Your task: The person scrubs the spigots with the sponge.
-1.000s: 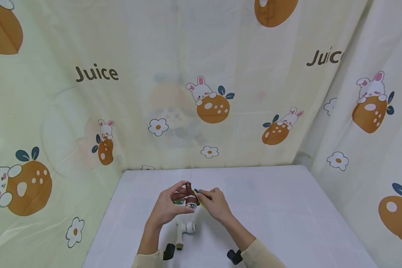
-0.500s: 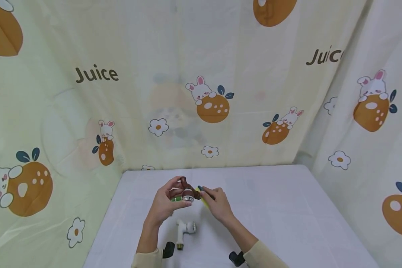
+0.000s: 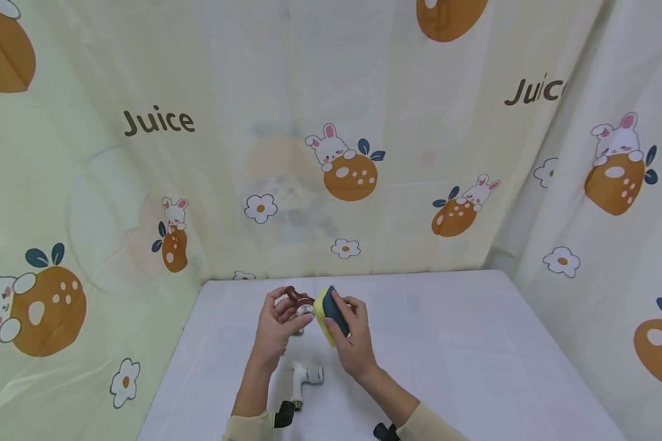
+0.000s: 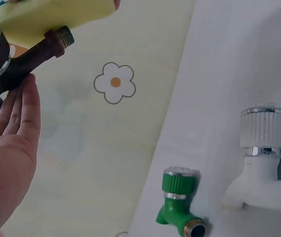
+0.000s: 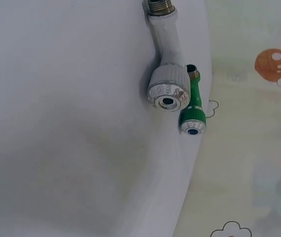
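Note:
My left hand (image 3: 273,324) holds a brown faucet (image 4: 24,63) up above the table by its curved spout and knob end. Its threaded brass inlet points to the upper right in the left wrist view. In my right hand (image 3: 357,343) is a yellow sponge (image 3: 322,315) with a dark green scouring side, pinched between thumb and fingers. The sponge's yellow face lies against or just beside the faucet; in the left wrist view it sits right behind the faucet body. Only slivers of the right hand show at the edge of the right wrist view.
A white faucet (image 3: 298,383) lies on the white-covered table (image 3: 447,367) below my hands. A smaller green faucet (image 4: 176,202) lies beyond it, mostly hidden by the left hand in the head view. A printed curtain (image 3: 276,122) hangs behind and along both sides.
Both hands have risen slightly, carrying the faucet up and to the left. The sponge has turned, so more of its dark green side now faces the head camera.

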`<state>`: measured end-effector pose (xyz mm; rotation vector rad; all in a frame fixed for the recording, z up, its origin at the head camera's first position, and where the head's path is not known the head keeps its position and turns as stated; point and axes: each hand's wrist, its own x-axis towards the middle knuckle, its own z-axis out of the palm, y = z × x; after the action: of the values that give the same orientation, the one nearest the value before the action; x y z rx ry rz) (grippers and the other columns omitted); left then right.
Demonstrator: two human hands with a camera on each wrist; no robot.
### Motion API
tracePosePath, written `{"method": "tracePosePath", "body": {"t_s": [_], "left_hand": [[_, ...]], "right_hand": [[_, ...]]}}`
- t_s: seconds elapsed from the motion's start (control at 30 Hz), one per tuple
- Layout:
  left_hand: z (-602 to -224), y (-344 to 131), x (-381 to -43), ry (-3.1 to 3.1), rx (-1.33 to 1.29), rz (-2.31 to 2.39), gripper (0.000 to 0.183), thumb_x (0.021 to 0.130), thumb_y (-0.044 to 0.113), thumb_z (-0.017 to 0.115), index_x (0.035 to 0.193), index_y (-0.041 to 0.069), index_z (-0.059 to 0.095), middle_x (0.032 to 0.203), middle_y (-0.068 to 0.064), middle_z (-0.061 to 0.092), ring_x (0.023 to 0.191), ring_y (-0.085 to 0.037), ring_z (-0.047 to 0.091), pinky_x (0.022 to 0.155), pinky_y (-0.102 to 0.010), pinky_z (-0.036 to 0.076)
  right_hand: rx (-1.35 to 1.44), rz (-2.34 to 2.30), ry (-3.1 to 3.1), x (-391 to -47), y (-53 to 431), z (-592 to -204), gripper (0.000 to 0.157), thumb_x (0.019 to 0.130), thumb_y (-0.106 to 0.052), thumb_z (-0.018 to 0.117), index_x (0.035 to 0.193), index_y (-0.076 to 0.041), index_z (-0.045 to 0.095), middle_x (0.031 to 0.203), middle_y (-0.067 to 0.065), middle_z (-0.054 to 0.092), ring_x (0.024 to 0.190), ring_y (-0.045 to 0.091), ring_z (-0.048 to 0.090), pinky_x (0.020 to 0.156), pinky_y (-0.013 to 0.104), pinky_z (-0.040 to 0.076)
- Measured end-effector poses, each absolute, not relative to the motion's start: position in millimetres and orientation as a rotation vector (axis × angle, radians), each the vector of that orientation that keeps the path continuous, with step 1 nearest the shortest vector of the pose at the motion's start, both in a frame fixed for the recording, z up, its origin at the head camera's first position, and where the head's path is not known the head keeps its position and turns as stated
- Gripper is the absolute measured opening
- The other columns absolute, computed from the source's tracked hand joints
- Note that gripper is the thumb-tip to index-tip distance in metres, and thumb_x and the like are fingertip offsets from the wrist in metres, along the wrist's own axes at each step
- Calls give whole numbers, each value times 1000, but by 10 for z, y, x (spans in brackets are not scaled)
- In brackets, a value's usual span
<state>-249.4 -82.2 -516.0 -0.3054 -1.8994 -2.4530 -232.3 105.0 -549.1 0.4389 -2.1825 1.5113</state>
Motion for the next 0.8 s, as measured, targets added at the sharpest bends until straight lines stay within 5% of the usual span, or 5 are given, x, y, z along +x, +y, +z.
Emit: {"method": "tracePosePath", "body": {"t_s": [0.27, 0.8], "left_hand": [[-5199, -773, -2501, -1970, -346, -2357, 88, 69, 13, 87, 142, 28, 38, 121, -14, 59, 111, -27, 60, 92, -28, 50], [-5217, -780, -2465, -1965, -477, -2338, 82, 73, 7, 83, 142, 20, 42, 123, -18, 61, 111, -28, 62, 92, -31, 50]], "right_hand": [[496, 1489, -2083, -2158, 1005, -5229, 47, 94, -7, 58, 139, -3, 48, 129, 19, 39, 103, 24, 40, 78, 22, 41], [480, 1402, -2254, -2348, 1053, -5487, 46, 98, -33, 55, 142, -26, 47, 128, 3, 38, 108, 18, 36, 79, 31, 45]]}}
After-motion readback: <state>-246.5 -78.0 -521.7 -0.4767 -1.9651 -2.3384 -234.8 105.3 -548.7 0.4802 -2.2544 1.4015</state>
